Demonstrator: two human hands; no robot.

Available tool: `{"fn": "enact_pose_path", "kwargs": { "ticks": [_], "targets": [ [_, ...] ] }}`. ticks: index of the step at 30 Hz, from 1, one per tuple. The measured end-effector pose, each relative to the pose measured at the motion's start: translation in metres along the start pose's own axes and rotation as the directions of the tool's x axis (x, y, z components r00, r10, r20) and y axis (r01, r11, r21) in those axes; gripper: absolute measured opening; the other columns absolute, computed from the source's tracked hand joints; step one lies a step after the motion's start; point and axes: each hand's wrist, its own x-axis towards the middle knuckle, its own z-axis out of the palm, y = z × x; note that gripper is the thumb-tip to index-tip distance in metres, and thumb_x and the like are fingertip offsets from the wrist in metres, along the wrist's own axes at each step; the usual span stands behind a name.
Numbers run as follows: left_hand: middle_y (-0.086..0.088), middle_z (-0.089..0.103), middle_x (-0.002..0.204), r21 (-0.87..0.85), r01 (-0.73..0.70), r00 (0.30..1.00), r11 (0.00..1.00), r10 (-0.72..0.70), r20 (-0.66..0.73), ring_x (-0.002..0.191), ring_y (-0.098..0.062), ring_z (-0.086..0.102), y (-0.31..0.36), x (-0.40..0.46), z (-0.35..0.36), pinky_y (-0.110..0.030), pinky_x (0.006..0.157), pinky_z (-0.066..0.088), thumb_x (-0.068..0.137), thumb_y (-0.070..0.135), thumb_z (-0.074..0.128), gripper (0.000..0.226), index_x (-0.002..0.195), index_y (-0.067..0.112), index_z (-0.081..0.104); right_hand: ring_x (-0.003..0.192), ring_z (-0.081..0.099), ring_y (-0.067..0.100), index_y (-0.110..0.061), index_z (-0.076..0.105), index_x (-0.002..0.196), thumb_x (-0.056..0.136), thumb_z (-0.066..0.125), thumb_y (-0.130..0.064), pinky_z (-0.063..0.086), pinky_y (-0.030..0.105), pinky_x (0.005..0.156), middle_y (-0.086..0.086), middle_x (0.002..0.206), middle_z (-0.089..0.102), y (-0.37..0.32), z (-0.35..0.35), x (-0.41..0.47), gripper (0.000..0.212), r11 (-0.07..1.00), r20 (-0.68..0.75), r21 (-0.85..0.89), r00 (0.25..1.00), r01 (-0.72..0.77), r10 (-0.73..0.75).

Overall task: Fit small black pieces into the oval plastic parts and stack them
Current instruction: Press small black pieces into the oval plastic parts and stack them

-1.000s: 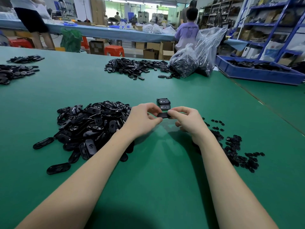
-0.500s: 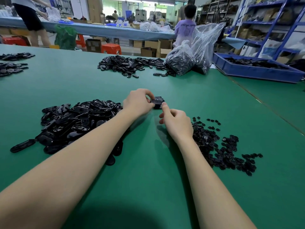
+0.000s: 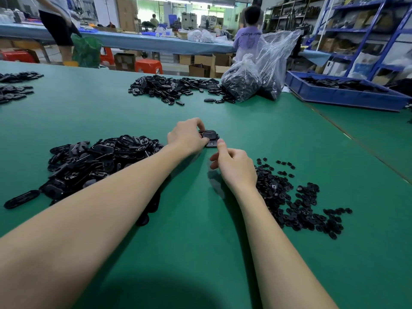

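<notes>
Black oval parts stacked mid-surface (image 3: 133, 112), both hands working.
Left hand (image 3: 186, 137) curled round top oval part (image 3: 210, 135) of small stack (image 3: 211, 143); right hand (image 3: 234, 167) loosely curled, forefinger tip touching stack's near edge. Heap of oval parts (image 3: 93, 159) toward left edge, small black pieces (image 3: 289, 197) toward right edge.

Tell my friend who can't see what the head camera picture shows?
Two hands meet at a small stack of oval parts on a green table; the left hand grips it, the right hand touches it. Oval parts are heaped left, small pieces right.
</notes>
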Motion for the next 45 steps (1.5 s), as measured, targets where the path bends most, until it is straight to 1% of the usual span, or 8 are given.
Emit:
{"fn": "enact_pose_path", "kwargs": {
  "ticks": [6,14,19,24,28,33,42,45],
  "targets": [
    [0.017,0.069,0.090,-0.101,-0.010,1.000,0.995,0.008,-0.011,0.098,-0.014,0.063,-0.004,-0.020,-0.004,-0.030,0.077,0.042,0.085,0.037,0.069,0.021,0.104,0.034,0.063,0.085,0.068,0.014,-0.028,0.073,0.072,0.099,0.035,-0.064,0.051,0.033,0.083,-0.015,0.073,0.074,-0.001,-0.002,-0.001,0.060,1.000,0.010,0.007,1.000,-0.011,0.011],
    [0.012,0.072,0.086,-0.234,-0.153,0.985,0.960,0.168,0.044,0.076,-0.008,0.068,-0.018,-0.059,-0.039,-0.025,0.071,0.054,0.086,0.036,0.071,0.004,0.085,0.032,0.073,0.087,0.068,0.014,-0.028,0.073,0.073,0.100,0.038,-0.062,0.051,0.035,0.087,-0.016,0.073,0.074,-0.006,-0.006,-0.004,0.056,0.999,0.048,-0.048,0.999,0.000,0.002],
    [0.012,0.072,0.092,-0.161,-0.235,0.913,0.959,0.275,0.303,0.076,-0.005,0.070,-0.020,-0.065,-0.077,-0.025,0.072,0.054,0.092,0.038,0.066,0.006,0.092,0.035,0.071,0.096,0.067,0.018,-0.026,0.074,0.079,0.100,0.042,-0.058,0.051,0.036,0.090,-0.008,0.086,0.077,-0.012,-0.008,-0.008,0.050,0.984,0.142,-0.166,0.989,0.065,-0.041],
    [0.019,0.069,0.088,0.042,-0.259,0.902,0.965,0.226,0.368,0.085,-0.004,0.066,-0.032,-0.060,-0.096,-0.023,0.076,0.048,0.093,0.033,0.064,0.007,0.091,0.035,0.070,0.092,0.068,0.015,-0.026,0.072,0.082,0.094,0.053,-0.057,0.053,0.035,0.087,-0.009,0.084,0.076,-0.020,-0.002,-0.013,0.038,0.978,0.153,-0.170,0.984,0.119,-0.093],
    [0.022,0.062,0.074,0.148,-0.268,0.902,0.952,0.194,0.386,0.075,0.007,0.057,-0.043,-0.059,-0.100,-0.019,0.072,0.043,0.089,0.027,0.067,0.009,0.089,0.033,0.073,0.091,0.068,0.012,-0.029,0.070,0.082,0.089,0.059,-0.058,0.054,0.034,0.087,-0.010,0.085,0.075,-0.025,0.006,-0.019,0.032,0.971,0.150,-0.168,0.978,0.170,-0.145],
    [0.023,0.054,0.080,0.268,-0.266,0.885,0.926,0.125,0.448,0.082,-0.010,0.054,-0.049,-0.062,-0.103,-0.019,0.079,0.039,0.092,0.023,0.059,0.026,0.103,0.041,0.074,0.093,0.068,0.013,-0.029,0.070,0.081,0.089,0.060,-0.057,0.055,0.037,0.088,-0.010,0.086,0.075,-0.026,0.007,-0.022,0.030,0.959,0.182,-0.205,0.970,0.198,-0.161],
    [0.015,0.072,0.084,0.183,-0.221,0.889,0.958,0.120,0.442,0.075,0.006,0.059,-0.053,-0.062,-0.101,-0.018,0.068,0.045,0.088,0.018,0.064,0.020,0.092,0.032,0.079,0.090,0.067,0.014,-0.030,0.068,0.076,0.090,0.059,-0.056,0.053,0.036,0.085,-0.011,0.083,0.072,-0.026,0.006,-0.024,0.032,0.942,0.208,-0.259,0.965,0.212,-0.160],
    [0.016,0.071,0.085,0.166,-0.216,0.890,0.962,0.125,0.438,0.082,-0.002,0.063,-0.056,-0.060,-0.102,-0.021,0.074,0.049,0.086,0.021,0.069,0.014,0.092,0.030,0.078,0.092,0.067,0.015,-0.030,0.069,0.077,0.090,0.059,-0.056,0.054,0.036,0.085,-0.011,0.085,0.074,-0.025,0.006,-0.023,0.031,0.944,0.212,-0.254,0.964,0.212,-0.160]
  ]
}}
